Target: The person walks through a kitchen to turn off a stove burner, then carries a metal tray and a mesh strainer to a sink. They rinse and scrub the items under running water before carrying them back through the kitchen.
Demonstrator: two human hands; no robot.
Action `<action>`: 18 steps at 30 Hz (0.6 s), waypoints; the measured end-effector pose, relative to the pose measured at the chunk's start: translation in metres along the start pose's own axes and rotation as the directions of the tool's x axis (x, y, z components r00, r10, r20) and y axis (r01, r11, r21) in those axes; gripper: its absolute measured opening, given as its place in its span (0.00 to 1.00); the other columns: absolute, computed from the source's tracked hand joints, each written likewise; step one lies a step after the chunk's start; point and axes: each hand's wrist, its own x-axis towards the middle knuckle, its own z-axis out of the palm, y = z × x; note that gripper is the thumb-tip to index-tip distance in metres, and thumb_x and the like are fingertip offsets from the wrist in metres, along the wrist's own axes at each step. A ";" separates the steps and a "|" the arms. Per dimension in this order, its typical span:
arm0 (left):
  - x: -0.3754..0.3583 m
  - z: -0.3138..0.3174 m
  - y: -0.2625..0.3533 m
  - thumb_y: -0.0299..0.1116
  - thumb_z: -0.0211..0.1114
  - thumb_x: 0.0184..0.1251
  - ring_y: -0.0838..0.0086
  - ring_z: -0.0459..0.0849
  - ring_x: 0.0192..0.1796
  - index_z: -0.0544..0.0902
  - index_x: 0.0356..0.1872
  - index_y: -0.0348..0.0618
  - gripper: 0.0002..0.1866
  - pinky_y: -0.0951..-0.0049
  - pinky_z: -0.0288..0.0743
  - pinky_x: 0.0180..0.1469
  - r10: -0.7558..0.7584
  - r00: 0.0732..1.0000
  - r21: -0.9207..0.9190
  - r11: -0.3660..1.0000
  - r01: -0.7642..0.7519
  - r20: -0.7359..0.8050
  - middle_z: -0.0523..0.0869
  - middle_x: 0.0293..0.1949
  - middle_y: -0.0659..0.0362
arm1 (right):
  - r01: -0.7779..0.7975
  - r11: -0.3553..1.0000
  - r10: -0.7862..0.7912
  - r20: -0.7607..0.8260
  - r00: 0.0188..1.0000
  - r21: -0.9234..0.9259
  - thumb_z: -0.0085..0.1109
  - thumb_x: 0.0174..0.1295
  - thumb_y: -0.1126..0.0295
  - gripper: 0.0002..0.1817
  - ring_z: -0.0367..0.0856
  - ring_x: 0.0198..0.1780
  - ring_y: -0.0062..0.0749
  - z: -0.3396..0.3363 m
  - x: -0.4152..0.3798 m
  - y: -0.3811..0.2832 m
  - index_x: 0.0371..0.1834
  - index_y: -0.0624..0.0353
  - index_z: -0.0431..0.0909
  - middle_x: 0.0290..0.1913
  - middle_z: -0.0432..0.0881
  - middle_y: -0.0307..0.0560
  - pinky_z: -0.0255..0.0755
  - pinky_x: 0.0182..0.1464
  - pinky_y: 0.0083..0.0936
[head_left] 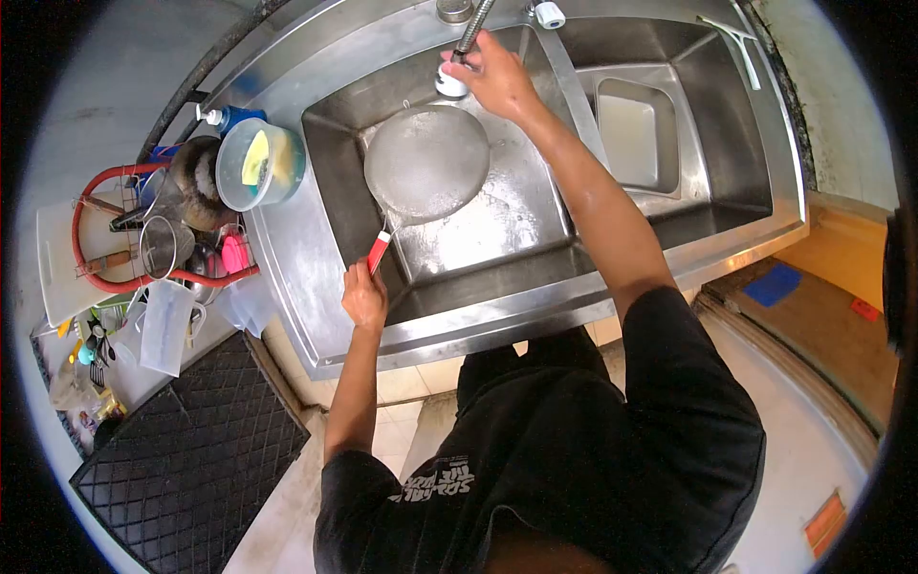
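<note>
My left hand (pixel 364 295) is closed around the red handle of a large round mesh strainer (pixel 427 165). The strainer is over the left basin of the steel sink (pixel 478 251), its wire loop towards the far wall. At the back of that basin, my right hand (pixel 499 78) grips a white faucet spray head (pixel 451 82) on a ribbed metal hose (pixel 473 29). The spray head is just beyond the strainer's far right rim. Wet patches shine on the basin floor, but a water stream cannot be made out.
A clear tub (pixel 258 165) with a yellow sponge stands on the left ledge beside a blue pump bottle (pixel 229 118). Further left, a red-rimmed rack (pixel 86 234) holds a small sieve and other kitchenware. A rectangular metal pan (pixel 639 134) lies in the right basin.
</note>
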 end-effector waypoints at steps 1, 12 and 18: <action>0.000 -0.001 0.000 0.31 0.60 0.60 0.56 0.79 0.38 0.76 0.44 0.44 0.11 0.58 0.75 0.35 0.003 1.000 -0.006 1.000 -0.003 -0.010 0.80 0.34 0.54 | -0.048 0.999 0.048 0.009 0.999 -0.016 0.63 0.58 0.60 0.23 0.82 0.48 0.34 0.002 0.002 -0.003 0.50 0.61 0.68 0.45 0.85 0.43 0.71 0.53 0.30; 0.018 -0.033 0.025 0.52 0.58 0.66 0.90 0.57 0.16 0.79 0.36 0.45 0.19 0.84 0.46 0.16 -0.195 0.541 -0.456 0.354 0.817 0.818 0.64 0.17 0.74 | 0.069 0.992 -0.075 -0.054 0.996 -0.109 0.67 0.53 0.61 0.21 0.82 0.46 0.44 0.012 0.023 0.004 0.44 0.61 0.70 0.41 0.84 0.49 0.74 0.49 0.36; 0.020 -0.044 0.016 0.54 0.54 0.68 0.90 0.52 0.15 0.77 0.38 0.44 0.21 0.85 0.40 0.14 -0.117 0.395 -0.378 0.145 0.914 0.911 0.59 0.16 0.75 | 0.025 0.983 -0.011 -0.076 0.997 0.182 0.63 0.57 0.64 0.23 0.82 0.41 0.41 0.033 0.026 -0.007 0.50 0.63 0.67 0.41 0.83 0.51 0.74 0.44 0.30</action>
